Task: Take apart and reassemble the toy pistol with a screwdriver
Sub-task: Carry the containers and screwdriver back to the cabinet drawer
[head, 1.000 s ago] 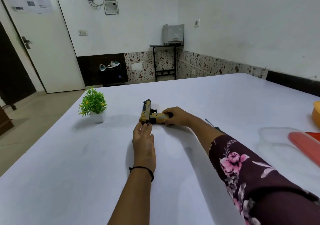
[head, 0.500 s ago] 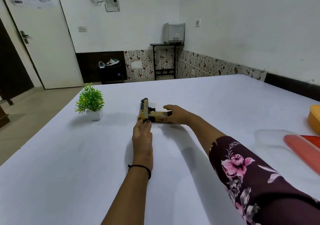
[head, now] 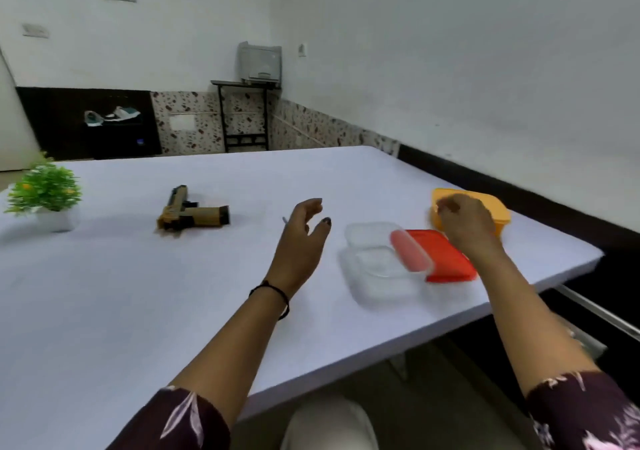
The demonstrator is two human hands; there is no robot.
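Leaving the toy pistol (head: 192,212) lying far left on the surface (head: 138,311). Hovering the left hand (head: 304,233) open, empty; holding the right hand (head: 464,223) curled over the orange box (head: 500,215), grip unclear. Probably hunting the screwdriver next.

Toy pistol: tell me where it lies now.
In the head view the toy pistol lies on the white table, left of centre, between the potted plant and the left hand, untouched.

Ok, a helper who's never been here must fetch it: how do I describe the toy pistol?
Start at the big white table. On its left part, between the small potted plant and the person's left hand, the toy pistol lies on its side, untouched. It alone is tan and black; the clear box, red box and orange box sit at the right.
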